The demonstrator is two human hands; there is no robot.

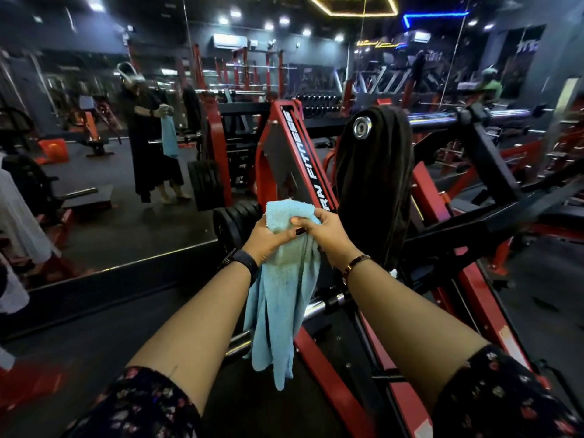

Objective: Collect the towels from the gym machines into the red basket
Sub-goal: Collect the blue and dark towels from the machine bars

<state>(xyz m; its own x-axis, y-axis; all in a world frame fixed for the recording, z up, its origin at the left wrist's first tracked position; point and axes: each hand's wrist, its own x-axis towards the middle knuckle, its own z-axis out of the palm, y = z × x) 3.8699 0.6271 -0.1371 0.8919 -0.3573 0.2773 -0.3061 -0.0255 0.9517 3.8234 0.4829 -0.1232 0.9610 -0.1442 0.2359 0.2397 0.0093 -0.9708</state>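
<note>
Blue terry towel [281,298], soft, limp and likely light, hangs between both hands in front of the red machine [294,159]; left hand [268,238] and right hand [325,235] clutch its bunched top, the surest hold.

a red and black machine frame [303,153] lettered "fitness" is seen ahead, black weight plates [232,222] are stacked at its foot, and a yellow square light [363,13] is mounted overhead

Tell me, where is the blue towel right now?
In the head view the blue towel hangs at centre, its top gripped by the left hand and right hand, just left of a dark towel draped over the red machine.
</note>
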